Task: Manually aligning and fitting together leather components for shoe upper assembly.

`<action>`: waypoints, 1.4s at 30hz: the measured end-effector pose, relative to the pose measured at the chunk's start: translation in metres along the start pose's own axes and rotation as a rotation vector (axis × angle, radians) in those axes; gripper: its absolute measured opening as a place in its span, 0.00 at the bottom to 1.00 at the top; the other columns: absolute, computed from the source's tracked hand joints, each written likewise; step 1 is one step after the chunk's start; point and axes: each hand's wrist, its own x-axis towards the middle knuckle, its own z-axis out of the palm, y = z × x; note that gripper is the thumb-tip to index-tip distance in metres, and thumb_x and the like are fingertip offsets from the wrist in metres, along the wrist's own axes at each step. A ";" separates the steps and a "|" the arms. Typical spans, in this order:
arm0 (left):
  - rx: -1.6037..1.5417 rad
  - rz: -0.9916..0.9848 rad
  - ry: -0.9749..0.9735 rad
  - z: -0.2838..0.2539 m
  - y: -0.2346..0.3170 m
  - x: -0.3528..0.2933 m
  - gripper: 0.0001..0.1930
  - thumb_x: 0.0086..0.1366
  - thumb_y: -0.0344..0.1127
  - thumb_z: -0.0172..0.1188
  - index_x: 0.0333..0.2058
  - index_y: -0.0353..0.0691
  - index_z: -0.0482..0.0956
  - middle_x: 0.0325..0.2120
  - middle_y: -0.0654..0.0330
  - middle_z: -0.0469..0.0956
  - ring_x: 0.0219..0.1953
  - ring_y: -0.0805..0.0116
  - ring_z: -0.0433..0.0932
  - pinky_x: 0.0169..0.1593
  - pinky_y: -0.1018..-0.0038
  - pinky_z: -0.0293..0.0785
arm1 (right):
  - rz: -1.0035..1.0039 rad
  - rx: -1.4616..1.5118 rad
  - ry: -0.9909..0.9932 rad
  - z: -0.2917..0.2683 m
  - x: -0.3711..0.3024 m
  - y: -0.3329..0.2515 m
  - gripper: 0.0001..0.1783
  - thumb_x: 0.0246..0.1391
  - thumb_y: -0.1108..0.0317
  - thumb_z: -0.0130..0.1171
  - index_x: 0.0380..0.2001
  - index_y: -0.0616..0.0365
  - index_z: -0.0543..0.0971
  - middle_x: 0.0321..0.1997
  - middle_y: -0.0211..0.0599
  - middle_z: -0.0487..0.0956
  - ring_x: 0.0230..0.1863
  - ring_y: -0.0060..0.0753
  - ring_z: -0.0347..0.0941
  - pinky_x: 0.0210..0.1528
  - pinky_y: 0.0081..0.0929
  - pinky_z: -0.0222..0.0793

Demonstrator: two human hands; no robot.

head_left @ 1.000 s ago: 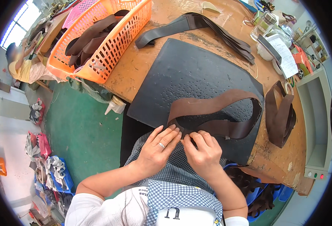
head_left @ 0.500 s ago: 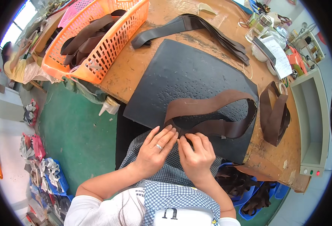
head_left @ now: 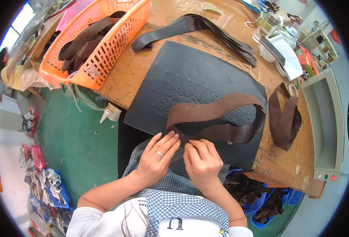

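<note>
A brown leather-like strip (head_left: 210, 111) stands on edge in a long loop over the black board (head_left: 158, 91). Its near end reaches both of my hands at the board's front edge. My left hand (head_left: 155, 161), with a ring on one finger, presses its long fingers over the strip; its thumb is hidden. Just beside it, my right hand (head_left: 202, 160) pinches the strip with curled fingers. The tips of the two hands are a small gap apart. What lies under the fingers is mostly covered.
An orange basket (head_left: 131, 33) of brown strips stands at the far left. Dark strips (head_left: 194, 23) lie behind the board; a coiled brown strip (head_left: 283, 118) is to its right, near a pale metal box (head_left: 322, 130). Blue bins (head_left: 257, 207) sit below. A person (head_left: 14, 75) is far left.
The whole view has shifted a little to the left. Both hands stay at the strip's near end, with the right fingertips slightly further from the left ones.
</note>
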 end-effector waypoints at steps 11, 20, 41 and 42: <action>-0.029 0.003 0.028 0.002 0.000 -0.001 0.23 0.52 0.17 0.60 0.50 0.31 0.79 0.53 0.49 0.77 0.60 0.52 0.74 0.65 0.55 0.64 | -0.033 -0.027 -0.027 0.000 0.003 -0.001 0.07 0.43 0.72 0.69 0.29 0.59 0.83 0.33 0.35 0.80 0.37 0.38 0.78 0.36 0.30 0.77; 0.055 0.006 -0.022 -0.001 0.001 -0.002 0.22 0.55 0.22 0.57 0.51 0.29 0.78 0.55 0.48 0.75 0.62 0.53 0.72 0.66 0.53 0.63 | -0.134 -0.023 -0.074 0.000 0.005 0.001 0.11 0.37 0.73 0.67 0.30 0.59 0.83 0.36 0.35 0.80 0.38 0.38 0.78 0.37 0.29 0.78; 0.151 0.067 -0.123 0.001 -0.001 -0.009 0.24 0.60 0.29 0.54 0.57 0.30 0.73 0.60 0.47 0.69 0.67 0.54 0.64 0.70 0.52 0.54 | -0.099 0.011 -0.053 -0.004 0.008 0.004 0.08 0.40 0.74 0.69 0.28 0.58 0.84 0.33 0.32 0.81 0.35 0.35 0.78 0.32 0.27 0.76; 0.146 0.063 -0.121 0.001 -0.001 -0.008 0.24 0.60 0.29 0.54 0.57 0.30 0.73 0.61 0.47 0.69 0.68 0.54 0.64 0.70 0.52 0.54 | -0.110 -0.003 -0.055 -0.004 0.008 0.003 0.07 0.40 0.75 0.69 0.28 0.58 0.84 0.33 0.32 0.81 0.35 0.34 0.78 0.32 0.27 0.76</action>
